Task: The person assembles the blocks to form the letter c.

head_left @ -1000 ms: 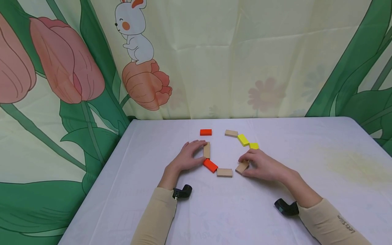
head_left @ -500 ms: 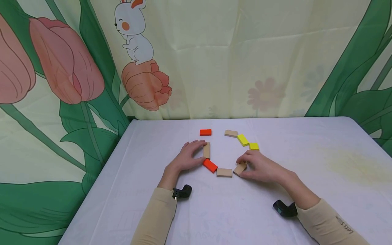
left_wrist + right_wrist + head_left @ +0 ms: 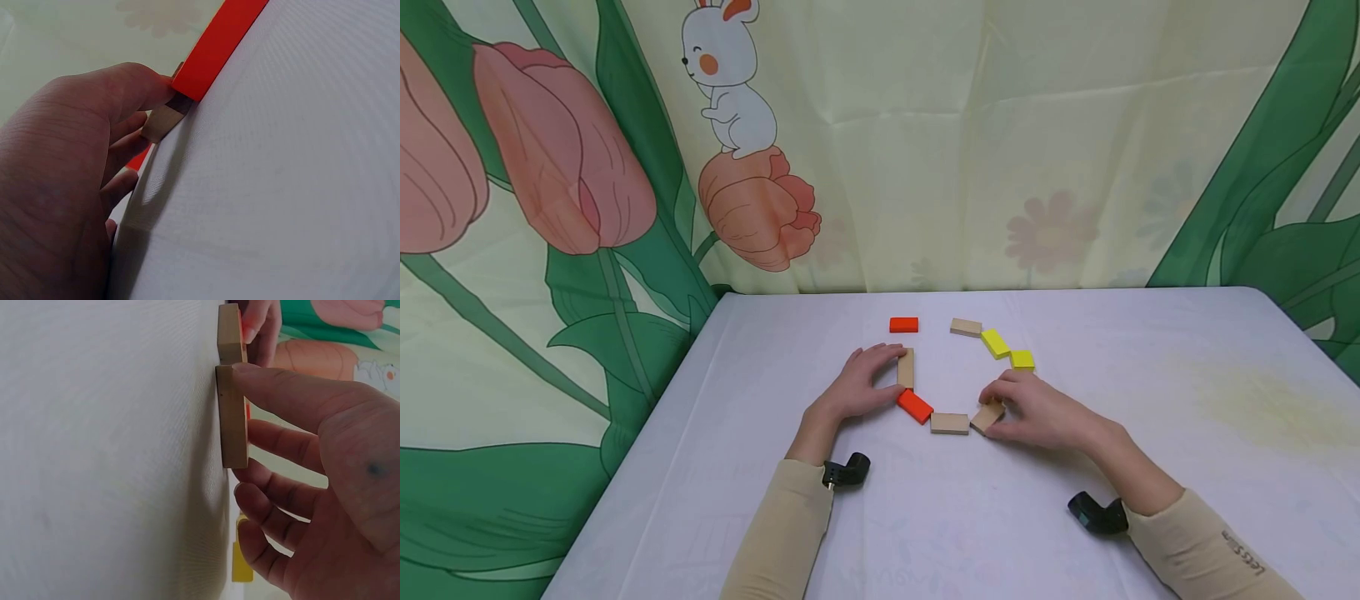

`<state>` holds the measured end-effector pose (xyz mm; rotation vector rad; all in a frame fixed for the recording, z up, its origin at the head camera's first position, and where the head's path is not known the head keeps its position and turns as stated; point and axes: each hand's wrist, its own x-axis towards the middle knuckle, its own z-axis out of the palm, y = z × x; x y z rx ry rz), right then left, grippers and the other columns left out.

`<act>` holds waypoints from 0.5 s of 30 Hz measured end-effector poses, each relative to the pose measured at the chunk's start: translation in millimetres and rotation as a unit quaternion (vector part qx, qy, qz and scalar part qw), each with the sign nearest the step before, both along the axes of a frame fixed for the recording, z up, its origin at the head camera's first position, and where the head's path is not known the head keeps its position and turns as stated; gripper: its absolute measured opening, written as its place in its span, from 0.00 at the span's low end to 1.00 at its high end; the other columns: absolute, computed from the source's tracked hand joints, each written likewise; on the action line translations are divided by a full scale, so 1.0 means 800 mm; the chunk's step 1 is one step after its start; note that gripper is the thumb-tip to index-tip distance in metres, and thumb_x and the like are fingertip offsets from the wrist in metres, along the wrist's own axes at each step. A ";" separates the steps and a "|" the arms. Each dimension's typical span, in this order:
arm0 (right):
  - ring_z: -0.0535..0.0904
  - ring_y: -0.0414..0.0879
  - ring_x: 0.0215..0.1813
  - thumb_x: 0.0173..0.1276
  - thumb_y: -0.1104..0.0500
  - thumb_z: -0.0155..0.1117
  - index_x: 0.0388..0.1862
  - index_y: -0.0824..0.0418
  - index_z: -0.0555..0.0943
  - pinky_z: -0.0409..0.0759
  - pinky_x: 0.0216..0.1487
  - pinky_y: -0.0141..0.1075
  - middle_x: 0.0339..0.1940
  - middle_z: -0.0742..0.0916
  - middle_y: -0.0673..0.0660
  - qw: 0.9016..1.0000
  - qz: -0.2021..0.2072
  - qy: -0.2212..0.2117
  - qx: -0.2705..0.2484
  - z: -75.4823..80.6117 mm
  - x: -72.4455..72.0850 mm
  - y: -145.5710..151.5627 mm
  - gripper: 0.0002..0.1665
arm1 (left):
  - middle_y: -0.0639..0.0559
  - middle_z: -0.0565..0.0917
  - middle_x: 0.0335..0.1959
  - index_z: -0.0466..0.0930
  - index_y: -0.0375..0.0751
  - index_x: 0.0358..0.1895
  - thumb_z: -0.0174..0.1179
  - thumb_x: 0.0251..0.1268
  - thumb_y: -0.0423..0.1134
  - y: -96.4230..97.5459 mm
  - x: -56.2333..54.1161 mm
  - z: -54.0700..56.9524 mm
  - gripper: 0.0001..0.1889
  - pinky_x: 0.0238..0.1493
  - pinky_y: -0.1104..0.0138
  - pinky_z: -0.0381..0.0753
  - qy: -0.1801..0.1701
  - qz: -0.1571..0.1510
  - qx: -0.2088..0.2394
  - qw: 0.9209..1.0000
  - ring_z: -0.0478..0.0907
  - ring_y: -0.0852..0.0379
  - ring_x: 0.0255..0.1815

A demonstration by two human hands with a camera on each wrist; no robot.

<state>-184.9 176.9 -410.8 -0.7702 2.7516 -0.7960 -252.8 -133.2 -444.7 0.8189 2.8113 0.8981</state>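
My right hand (image 3: 1037, 408) pinches a plain wooden block (image 3: 988, 415) between thumb and fingers, flat on the cloth and slanted. Its near end meets the right end of another wooden block (image 3: 950, 424). My left hand (image 3: 861, 385) spans an upright-lying wooden block (image 3: 907, 368) lengthwise, fingertips at its far end and thumb at its near end. That thumb also lies right by a slanted red block (image 3: 915, 407), whose corners adjoin the wooden blocks on either side. In the right wrist view, the thumb presses the end of the pinched block (image 3: 232, 425).
Beyond the right hand, two yellow blocks (image 3: 996, 343) and a wooden block (image 3: 966, 327) continue the curve. A separate red block (image 3: 903, 325) lies at the far left. A white cloth covers the table (image 3: 880, 517); a printed curtain (image 3: 925, 167) hangs behind.
My right hand has slid its wooden block slightly left, up to the end of the neighbouring wooden block. The left hand has stayed in place.
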 end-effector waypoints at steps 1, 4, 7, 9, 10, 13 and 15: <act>0.73 0.44 0.47 0.62 0.52 0.76 0.49 0.54 0.84 0.78 0.49 0.42 0.44 0.80 0.47 1.000 0.000 0.001 -0.001 0.000 0.000 0.000 0.18 | 0.51 0.70 0.73 0.70 0.47 0.73 0.63 0.67 0.45 0.000 0.000 0.000 0.31 0.78 0.48 0.43 0.000 0.000 0.000 1.000 0.59 0.50 0.77; 0.73 0.44 0.46 0.62 0.52 0.76 0.49 0.54 0.84 0.78 0.48 0.41 0.43 0.79 0.46 1.000 0.002 0.004 -0.002 0.000 0.001 0.000 0.18 | 0.51 0.71 0.73 0.70 0.47 0.73 0.63 0.67 0.45 0.000 0.000 -0.001 0.31 0.78 0.48 0.43 0.000 0.001 0.001 1.000 0.59 0.49 0.77; 0.73 0.43 0.46 0.62 0.52 0.76 0.48 0.54 0.84 0.78 0.47 0.40 0.42 0.79 0.46 1.000 0.004 0.007 -0.002 -0.001 0.002 0.000 0.18 | 0.51 0.70 0.73 0.70 0.47 0.73 0.62 0.67 0.45 0.000 -0.001 -0.001 0.31 0.78 0.49 0.43 0.000 0.002 -0.003 1.000 0.58 0.50 0.77; 0.73 0.43 0.45 0.62 0.52 0.76 0.48 0.54 0.84 0.78 0.47 0.40 0.42 0.79 0.46 1.000 0.004 0.008 -0.001 -0.001 0.002 0.000 0.18 | 0.51 0.70 0.73 0.70 0.47 0.74 0.63 0.67 0.46 0.000 -0.002 -0.002 0.32 0.78 0.49 0.43 -0.001 0.003 -0.006 1.000 0.58 0.50 0.77; 0.73 0.43 0.45 0.61 0.51 0.76 0.48 0.54 0.84 0.78 0.46 0.40 0.42 0.79 0.46 1.000 0.004 0.009 0.000 -0.001 0.002 0.000 0.18 | 0.52 0.70 0.73 0.70 0.48 0.74 0.63 0.67 0.46 0.000 -0.002 -0.002 0.32 0.78 0.49 0.43 -0.001 0.003 -0.007 1.000 0.58 0.50 0.77; 0.73 0.43 0.44 0.61 0.52 0.77 0.48 0.54 0.84 0.78 0.46 0.39 0.41 0.79 0.46 1.000 0.003 0.010 0.002 0.000 0.003 0.000 0.18 | 0.52 0.70 0.73 0.70 0.48 0.74 0.63 0.67 0.46 0.000 -0.002 -0.002 0.32 0.78 0.50 0.42 -0.002 0.004 -0.008 1.000 0.58 0.50 0.77; 0.72 0.43 0.44 0.61 0.52 0.77 0.48 0.54 0.83 0.78 0.45 0.39 0.41 0.78 0.46 1.000 0.001 0.007 0.004 0.000 0.003 -0.001 0.18 | 0.52 0.70 0.73 0.70 0.48 0.74 0.63 0.67 0.46 0.000 -0.001 -0.002 0.31 0.78 0.49 0.43 -0.002 0.004 -0.007 1.000 0.58 0.50 0.77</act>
